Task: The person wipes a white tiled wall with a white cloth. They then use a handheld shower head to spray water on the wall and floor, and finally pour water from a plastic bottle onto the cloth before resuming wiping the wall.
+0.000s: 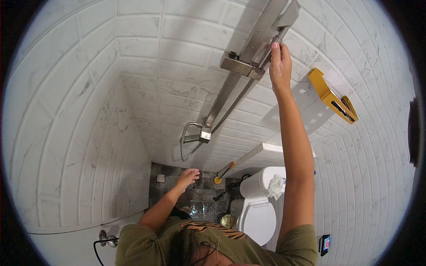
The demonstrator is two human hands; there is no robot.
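High on the right, my right hand (280, 66) is raised with its fingers closed round the handle end of a flat metal hand shower (288, 15). Part of the grip is hidden behind the fingers. Just below it, a metal slider bracket (242, 66) sits on the slanting shower rail (222, 97). A ribbed metal hose (237, 103) runs down beside the rail to a square metal wall fitting (205, 134), where it loops. Lower down, my left hand (190, 177) hangs over the dark floor, fingers apart and loosely bent, holding nothing.
A yellow wall shelf (328, 95) is right of my right arm. Below stands a white toilet (258, 221), with a white mesh bath puff (276, 186) by its tank. A yellow-ended plunger (217, 180) leans by the wall. A small screen device (325, 244) is at lower right.
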